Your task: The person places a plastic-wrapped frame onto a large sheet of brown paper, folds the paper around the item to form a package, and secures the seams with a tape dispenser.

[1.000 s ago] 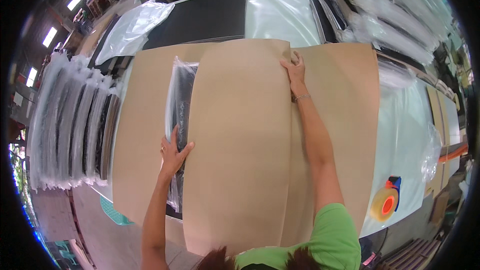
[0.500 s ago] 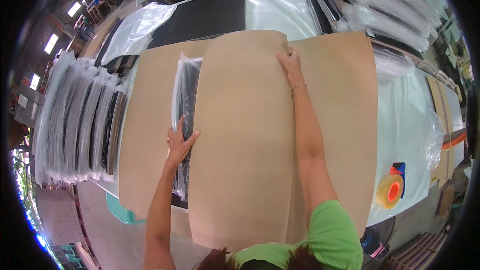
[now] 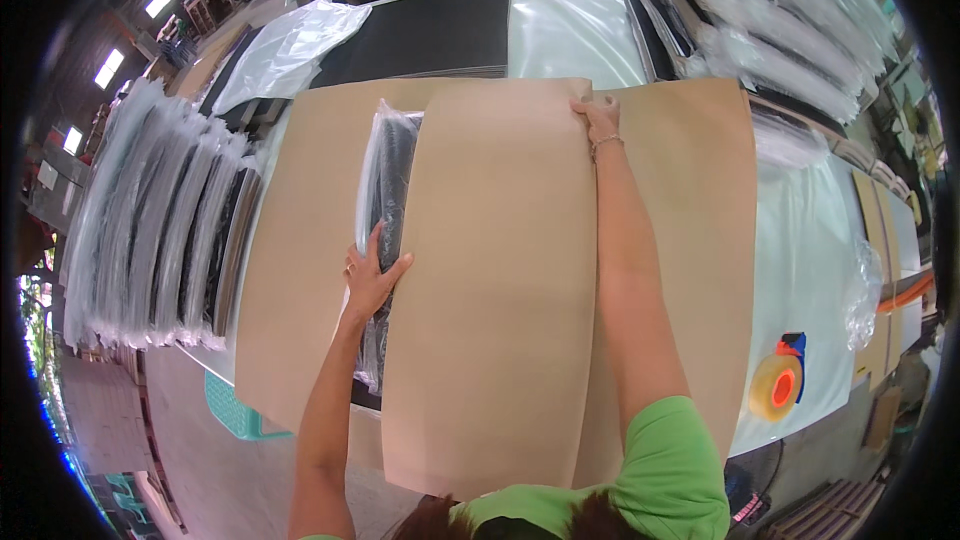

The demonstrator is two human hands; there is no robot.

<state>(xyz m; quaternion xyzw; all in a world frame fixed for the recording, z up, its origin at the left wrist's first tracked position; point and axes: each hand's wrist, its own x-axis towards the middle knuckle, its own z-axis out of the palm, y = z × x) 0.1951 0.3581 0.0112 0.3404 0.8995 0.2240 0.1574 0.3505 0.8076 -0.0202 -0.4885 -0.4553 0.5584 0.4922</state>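
Observation:
A large brown paper sheet lies on the table, and a wide flap of brown sheet is folded over its middle. Under the flap's left edge a dark panel bundle in clear plastic wrap shows as a narrow strip. My left hand rests with fingers spread on the wrapped bundle, its thumb reaching to the flap's edge. At the flap's far right corner my right hand is closed on the brown sheet. What lies beneath the flap is hidden.
Plastic-wrapped panels stand in a row at left; more wrapped panels are piled far right. A tape dispenser lies near the table's right front. Dark panels and loose plastic are beyond. A green stool stands at left.
The flap's raised, curved far end has come down flatter, with my right hand still at its corner. My left hand has stayed on the wrapped bundle. The view has shifted slightly.

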